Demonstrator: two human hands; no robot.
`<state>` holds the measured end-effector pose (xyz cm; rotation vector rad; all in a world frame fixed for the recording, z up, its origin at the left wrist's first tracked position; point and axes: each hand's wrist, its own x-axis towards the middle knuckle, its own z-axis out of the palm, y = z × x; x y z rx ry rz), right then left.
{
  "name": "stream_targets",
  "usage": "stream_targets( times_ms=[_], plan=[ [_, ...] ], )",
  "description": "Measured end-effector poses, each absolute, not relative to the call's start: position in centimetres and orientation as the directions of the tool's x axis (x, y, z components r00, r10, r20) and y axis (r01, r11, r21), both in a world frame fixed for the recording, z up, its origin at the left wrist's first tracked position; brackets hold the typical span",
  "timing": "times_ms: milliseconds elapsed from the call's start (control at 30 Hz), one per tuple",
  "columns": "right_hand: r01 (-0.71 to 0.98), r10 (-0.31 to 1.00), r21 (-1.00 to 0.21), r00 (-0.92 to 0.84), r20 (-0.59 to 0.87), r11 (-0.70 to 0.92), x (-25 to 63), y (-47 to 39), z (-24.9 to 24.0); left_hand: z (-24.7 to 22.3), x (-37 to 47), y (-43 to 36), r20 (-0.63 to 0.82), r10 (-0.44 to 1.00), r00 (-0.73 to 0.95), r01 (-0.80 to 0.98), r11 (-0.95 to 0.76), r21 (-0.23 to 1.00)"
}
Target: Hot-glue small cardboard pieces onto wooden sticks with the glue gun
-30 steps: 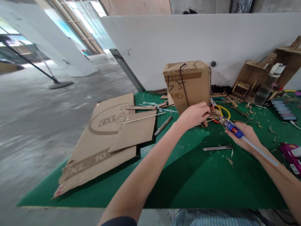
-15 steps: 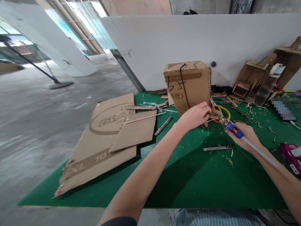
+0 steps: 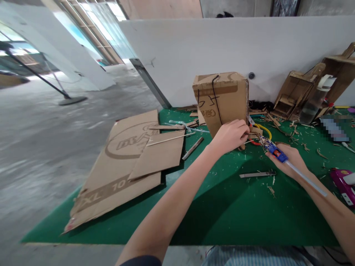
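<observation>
My left hand (image 3: 232,136) is closed, its fingertips pinching a small cardboard piece (image 3: 255,131) in front of a standing cardboard box (image 3: 222,98). A thin stick pokes out near those fingertips. Wrapped in my right hand (image 3: 292,159) is a blue hot glue gun (image 3: 278,153), a clear glue stick (image 3: 306,178) running out of its back. Its nozzle, crusted with shavings, points at the cardboard piece; whether they touch I cannot tell. Behind the piece lie scissors (image 3: 265,130) with yellow and red handles, partly hidden. A flat metal strip (image 3: 257,174) rests below the hands.
Flat cardboard sheets (image 3: 116,173) cover the left of the green table (image 3: 222,221). A narrow strip (image 3: 193,148) lies beside them. At right are a water bottle (image 3: 316,101), a phone (image 3: 334,128), a magenta device (image 3: 342,186), cardboard structures (image 3: 294,90) and scattered scraps.
The small cardboard piece has tilted slightly upward in my left fingertips. My left hand has shifted a little; my right hand and the glue gun are almost unmoved.
</observation>
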<state>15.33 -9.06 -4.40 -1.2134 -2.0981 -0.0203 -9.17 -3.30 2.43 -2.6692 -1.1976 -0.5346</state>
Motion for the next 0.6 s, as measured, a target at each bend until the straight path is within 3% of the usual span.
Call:
stream_targets(
  times_ms=[600],
  plan=[
    [0.769,0.738,-0.279,-0.339,0.584,0.575,15.11,-9.33,-4.18,2.09,-9.02,-3.23,0.381,0.668,0.639,0.717,-0.697,0.019]
  ],
)
